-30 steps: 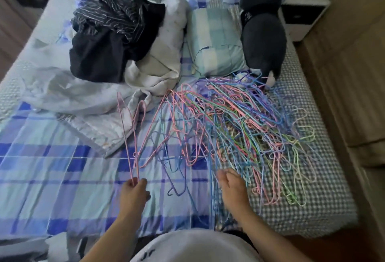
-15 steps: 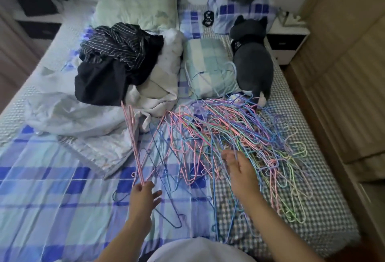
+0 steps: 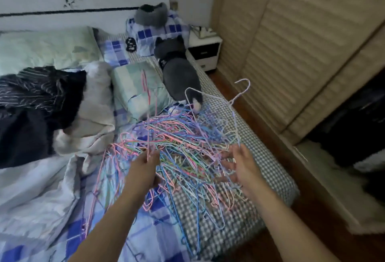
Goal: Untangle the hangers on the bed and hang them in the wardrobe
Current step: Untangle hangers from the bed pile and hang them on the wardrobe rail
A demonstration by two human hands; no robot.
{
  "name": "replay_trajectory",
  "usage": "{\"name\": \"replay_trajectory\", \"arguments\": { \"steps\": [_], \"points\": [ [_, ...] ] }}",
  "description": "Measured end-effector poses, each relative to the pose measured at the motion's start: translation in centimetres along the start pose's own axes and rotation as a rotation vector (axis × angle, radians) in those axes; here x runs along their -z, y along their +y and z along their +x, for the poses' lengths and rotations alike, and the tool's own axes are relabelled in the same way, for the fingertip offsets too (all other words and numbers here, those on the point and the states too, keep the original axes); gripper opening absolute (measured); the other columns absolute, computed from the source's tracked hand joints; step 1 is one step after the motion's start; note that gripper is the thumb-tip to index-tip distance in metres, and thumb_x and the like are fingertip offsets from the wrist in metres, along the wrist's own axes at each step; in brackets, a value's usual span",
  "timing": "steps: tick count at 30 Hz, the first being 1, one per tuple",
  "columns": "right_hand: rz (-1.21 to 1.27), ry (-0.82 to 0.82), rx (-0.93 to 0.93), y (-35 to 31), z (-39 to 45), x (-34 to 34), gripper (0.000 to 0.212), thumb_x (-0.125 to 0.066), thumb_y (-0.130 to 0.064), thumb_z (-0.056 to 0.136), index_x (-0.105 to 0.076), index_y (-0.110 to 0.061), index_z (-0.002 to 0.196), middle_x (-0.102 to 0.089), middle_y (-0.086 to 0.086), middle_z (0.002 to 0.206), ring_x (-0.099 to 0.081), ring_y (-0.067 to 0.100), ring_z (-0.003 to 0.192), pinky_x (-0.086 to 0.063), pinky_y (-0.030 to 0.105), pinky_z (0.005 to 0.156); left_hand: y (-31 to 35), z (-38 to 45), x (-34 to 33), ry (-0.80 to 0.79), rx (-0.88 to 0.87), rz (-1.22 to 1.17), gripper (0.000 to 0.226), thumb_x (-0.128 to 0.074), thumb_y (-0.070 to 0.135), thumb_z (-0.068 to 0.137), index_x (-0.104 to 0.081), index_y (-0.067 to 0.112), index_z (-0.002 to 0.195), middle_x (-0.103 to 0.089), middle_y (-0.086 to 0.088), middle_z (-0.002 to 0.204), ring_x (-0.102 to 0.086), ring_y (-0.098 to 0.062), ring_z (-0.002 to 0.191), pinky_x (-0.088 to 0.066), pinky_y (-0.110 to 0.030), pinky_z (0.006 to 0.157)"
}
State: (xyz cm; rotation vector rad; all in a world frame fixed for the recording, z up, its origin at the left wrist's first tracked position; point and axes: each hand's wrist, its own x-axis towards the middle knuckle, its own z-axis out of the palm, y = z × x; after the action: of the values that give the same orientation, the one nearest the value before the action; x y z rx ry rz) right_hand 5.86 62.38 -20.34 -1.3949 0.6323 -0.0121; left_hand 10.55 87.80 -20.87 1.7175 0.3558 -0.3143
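The left hand (image 3: 145, 162) pinched the pink hangers (image 3: 149, 105), which stood up toward 12 o'clock. The right hand (image 3: 241, 163) held a pale purple hanger (image 3: 233, 107) with loose, spread fingers. The big hanger pile (image 3: 177, 153) lay on the bed (image 3: 239, 209) under both hands. The purple one might snag, because hooks could catch and drag others up. The wardrobe (image 3: 281, 42) stood at 2 o'clock, its dark open part at 3 o'clock.

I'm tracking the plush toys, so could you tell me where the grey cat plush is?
The grey cat plush lies at the bed's right edge, beyond the hanger pile, near the white nightstand.
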Motion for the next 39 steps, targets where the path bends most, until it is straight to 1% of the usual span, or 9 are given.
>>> {"name": "replay_trajectory", "arguments": {
  "steps": [4,9,14,18,21,25,27,32,39],
  "points": [
    [0.015,0.183,0.095,-3.1,-0.8,10.5,0.022,-0.041,-0.030,0.108,-0.052,-0.015,0.096,-0.058,0.005,0.096,-0.060,0.020,0.080,-0.055,0.033,0.046,4.5,-2.7,-9.8,-0.370,-0.063,0.021,0.025,-0.062,0.021,0.097,-0.061,0.017,0.122,-0.071,-0.011,0.108,-0.068,-0.024,0.058,-0.046,-0.030,0.054],
    [-0.009,0.304,0.138,-3.7,-3.1,27.7,0.021,-0.047,-0.011,0.103,-0.061,-0.025,0.097,-0.062,0.011,0.097,-0.059,0.018,0.073,-0.053,0.041,0.075,7.0,-7.2,-25.0,-0.602,-0.139,0.078,0.021,-0.048,0.006,0.102,-0.061,0.006,0.119,-0.069,-0.014,0.112,-0.072,-0.024,0.076,-0.050,-0.030,0.058],
    [-0.083,0.531,0.143,-4.2,-7.7,44.0,0.023,-0.047,-0.008,0.102,-0.063,-0.024,0.097,-0.063,0.005,0.099,-0.060,0.016,0.087,-0.055,0.033,0.081,7.6,-12.5,-39.5,-0.537,-0.238,0.277,0.040,-0.037,0.031,0.108,-0.062,0.004,0.091,-0.076,-0.012,0.086,-0.074,-0.029,0.067,-0.046,-0.028,0.054],
    [-0.162,0.672,0.128,-5.9,-10.2,54.5,0.027,-0.048,-0.022,0.104,-0.070,-0.023,0.090,-0.070,0.004,0.102,-0.068,0.022,0.098,-0.054,0.048,0.097,8.8,-15.9,-49.2,-0.508,-0.453,0.513,0.046,-0.041,0.032,0.105,-0.066,0.012,0.072,-0.071,-0.006,0.067,-0.070,-0.031,0.074,-0.051,-0.037,0.067],
    [-0.167,0.798,0.146,-7.8,-11.7,60.3,0.032,-0.045,-0.020,0.104,-0.067,-0.017,0.081,-0.070,0.013,0.101,-0.068,0.029,0.101,-0.058,0.050,0.088,11.2,-18.2,-55.8,-0.576,-0.495,0.484,0.043,-0.044,0.035,0.103,-0.069,0.013,0.075,-0.072,-0.005,0.063,-0.072,-0.026,0.069,-0.058,-0.043,0.071],
    [-0.411,0.976,0.191,-11.2,-13.7,65.0,0.031,-0.044,-0.026,0.103,-0.062,-0.015,0.080,-0.070,0.005,0.082,-0.070,0.025,0.073,-0.060,0.043,0.060,16.3,-20.3,-63.6,-0.661,-0.612,0.366,0.029,-0.049,0.024,0.102,-0.070,0.011,0.089,-0.074,-0.003,0.068,-0.073,-0.022,0.065,-0.062,-0.049,0.066],
    [-0.547,1.018,0.223,-14.8,-13.8,66.9,0.030,-0.041,-0.031,0.103,-0.060,-0.018,0.083,-0.070,0.000,0.078,-0.069,0.023,0.069,-0.060,0.046,0.063,19.8,-20.8,-67.2,-0.684,-0.622,0.301,0.023,-0.048,0.023,0.104,-0.066,0.010,0.099,-0.075,-0.006,0.072,-0.074,-0.026,0.071,-0.062,-0.052,0.069],
    [-0.755,1.224,0.405,-28.5,-9.9,73.3,0.044,-0.026,-0.053,0.084,-0.053,-0.019,0.086,-0.068,0.010,0.084,-0.067,0.036,0.076,-0.058,0.049,0.070,33.4,-21.1,-76.3,-0.757,-0.806,0.177,0.024,-0.049,0.028,0.100,-0.066,0.015,0.088,-0.075,-0.006,0.069,-0.073,-0.029,0.074,-0.058,-0.055,0.080],
    [-0.764,1.393,0.585,-44.0,-4.3,79.3,0.042,-0.026,-0.050,0.084,-0.052,-0.016,0.083,-0.069,0.007,0.079,-0.066,0.032,0.074,-0.055,0.046,0.068,49.8,-17.9,-84.7,-0.891,-0.922,0.082,0.020,-0.051,0.028,0.103,-0.068,0.017,0.102,-0.077,-0.005,0.087,-0.072,-0.022,0.089,-0.060,-0.047,0.082]
  ]
}}
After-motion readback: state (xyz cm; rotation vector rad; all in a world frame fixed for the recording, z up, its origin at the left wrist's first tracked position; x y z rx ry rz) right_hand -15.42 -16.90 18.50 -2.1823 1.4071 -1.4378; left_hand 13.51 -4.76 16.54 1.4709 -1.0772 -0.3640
